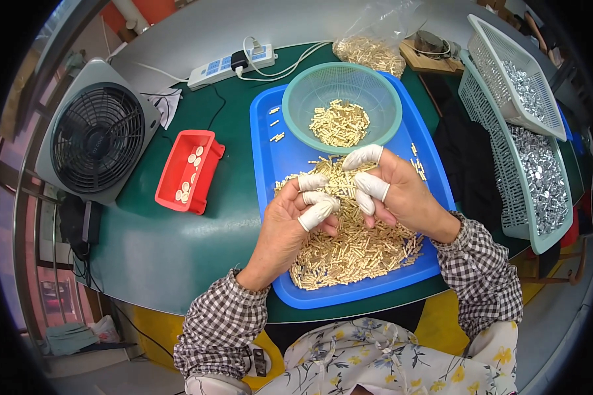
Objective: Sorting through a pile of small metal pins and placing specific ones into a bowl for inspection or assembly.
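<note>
White finger cots cover several fingertips of both hands. My left hand [290,217] and my right hand [408,194] face each other above a heap of small brass-coloured pins [356,253] in a blue tray [262,141]. The left thumb and fingers are curled together in a pinch; what they hold, if anything, is too small to make out. On the right, thumb and fingers are also bent in, and their tips hide whatever is between them. Just beyond the hands, a green mesh basket [383,115] rests in the tray with a smaller pile of brass pins [339,124] inside.
Left of the tray stands a red bin [205,161] with white finger cots, beside a grey fan [99,135]. A power strip [221,66] and a clear bag of pins [369,52] lie at the back. Baskets [471,99] of silvery parts [540,178] stand on the right.
</note>
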The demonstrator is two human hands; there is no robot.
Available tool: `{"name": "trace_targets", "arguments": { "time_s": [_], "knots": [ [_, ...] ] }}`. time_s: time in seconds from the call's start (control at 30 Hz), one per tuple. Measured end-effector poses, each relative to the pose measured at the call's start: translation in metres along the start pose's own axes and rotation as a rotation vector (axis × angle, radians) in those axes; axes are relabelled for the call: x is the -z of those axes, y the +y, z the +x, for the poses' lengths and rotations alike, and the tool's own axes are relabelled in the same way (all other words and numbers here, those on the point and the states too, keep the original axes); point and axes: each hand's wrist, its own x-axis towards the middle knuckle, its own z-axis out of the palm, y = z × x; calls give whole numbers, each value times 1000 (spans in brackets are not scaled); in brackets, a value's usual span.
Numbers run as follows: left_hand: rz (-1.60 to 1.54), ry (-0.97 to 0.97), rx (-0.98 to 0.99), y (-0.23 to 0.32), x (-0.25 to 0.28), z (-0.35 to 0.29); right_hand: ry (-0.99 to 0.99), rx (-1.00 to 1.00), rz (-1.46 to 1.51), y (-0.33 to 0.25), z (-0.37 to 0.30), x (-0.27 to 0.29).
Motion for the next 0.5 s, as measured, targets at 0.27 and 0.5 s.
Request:
{"name": "trace_targets", "arguments": {
  "time_s": [0.27, 0.5],
  "knots": [
    [171, -4, -24, 13, 15, 17, 349, 149, -201, -33, 19, 41],
    [1011, -99, -504, 40, -16, 81, 376, 8, -599, -45, 41, 70]
  ]
}}
